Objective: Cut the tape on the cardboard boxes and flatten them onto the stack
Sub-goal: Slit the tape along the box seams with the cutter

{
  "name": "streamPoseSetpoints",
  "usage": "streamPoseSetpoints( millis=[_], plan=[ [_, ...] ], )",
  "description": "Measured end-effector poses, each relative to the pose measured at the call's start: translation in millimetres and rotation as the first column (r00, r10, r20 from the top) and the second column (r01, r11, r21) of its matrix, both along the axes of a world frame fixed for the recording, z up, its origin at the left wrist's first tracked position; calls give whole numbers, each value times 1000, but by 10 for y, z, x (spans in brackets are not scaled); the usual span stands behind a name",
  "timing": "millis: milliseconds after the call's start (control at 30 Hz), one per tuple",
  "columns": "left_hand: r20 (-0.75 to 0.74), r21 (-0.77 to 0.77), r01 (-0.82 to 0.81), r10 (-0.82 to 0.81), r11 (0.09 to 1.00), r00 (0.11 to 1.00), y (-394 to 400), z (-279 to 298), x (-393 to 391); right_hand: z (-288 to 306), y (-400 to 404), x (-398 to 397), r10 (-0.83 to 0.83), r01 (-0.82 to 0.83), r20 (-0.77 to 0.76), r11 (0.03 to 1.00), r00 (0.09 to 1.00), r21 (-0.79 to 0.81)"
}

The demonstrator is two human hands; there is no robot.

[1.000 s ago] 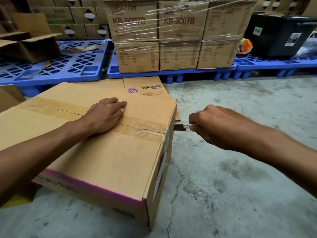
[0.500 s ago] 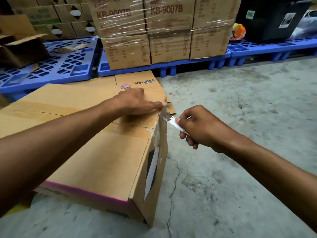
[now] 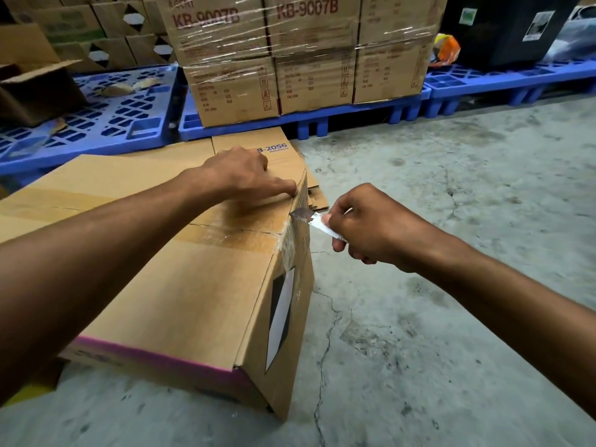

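A closed cardboard box (image 3: 180, 285) with a pink bottom stripe stands on the concrete floor. A strip of clear brown tape (image 3: 238, 235) runs along its top seam and down the right end. My left hand (image 3: 248, 175) lies on the top near the right edge, fingers pointing to the corner. My right hand (image 3: 371, 221) grips a small cutter blade (image 3: 306, 217), whose tip touches the tape at the box's upper right edge. Behind the box lies a stack of flattened cardboard (image 3: 274, 150) marked 2056.
Blue plastic pallets (image 3: 106, 114) line the back. One carries shrink-wrapped cartons (image 3: 290, 59) marked KB-9007B, another a black bin (image 3: 503, 27). An open cardboard box (image 3: 35, 91) sits at far left. Cracked concrete floor (image 3: 451, 317) spreads to the right.
My left hand slid from the middle of the box top to its right edge. My right hand brought the blade up to the taped edge. The view moved closer.
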State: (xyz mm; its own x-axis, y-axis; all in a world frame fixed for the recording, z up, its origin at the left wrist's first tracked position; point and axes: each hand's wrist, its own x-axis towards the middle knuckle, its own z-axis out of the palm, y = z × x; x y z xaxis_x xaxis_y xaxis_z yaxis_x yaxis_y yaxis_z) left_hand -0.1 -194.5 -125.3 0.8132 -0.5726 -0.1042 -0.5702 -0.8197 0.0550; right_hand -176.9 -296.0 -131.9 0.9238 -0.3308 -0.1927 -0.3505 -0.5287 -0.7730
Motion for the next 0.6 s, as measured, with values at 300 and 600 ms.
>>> streamPoseSetpoints(
  millis=[300,600],
  plan=[
    [48,-6,-5,5,1000,999,25,-11,-13,54,42,23,64,-66,-20,994,998,-88],
    [96,-15,-26,28,1000,995,64,-37,-41,69,109,-66,145,-142,8,975,989,-171]
  ],
)
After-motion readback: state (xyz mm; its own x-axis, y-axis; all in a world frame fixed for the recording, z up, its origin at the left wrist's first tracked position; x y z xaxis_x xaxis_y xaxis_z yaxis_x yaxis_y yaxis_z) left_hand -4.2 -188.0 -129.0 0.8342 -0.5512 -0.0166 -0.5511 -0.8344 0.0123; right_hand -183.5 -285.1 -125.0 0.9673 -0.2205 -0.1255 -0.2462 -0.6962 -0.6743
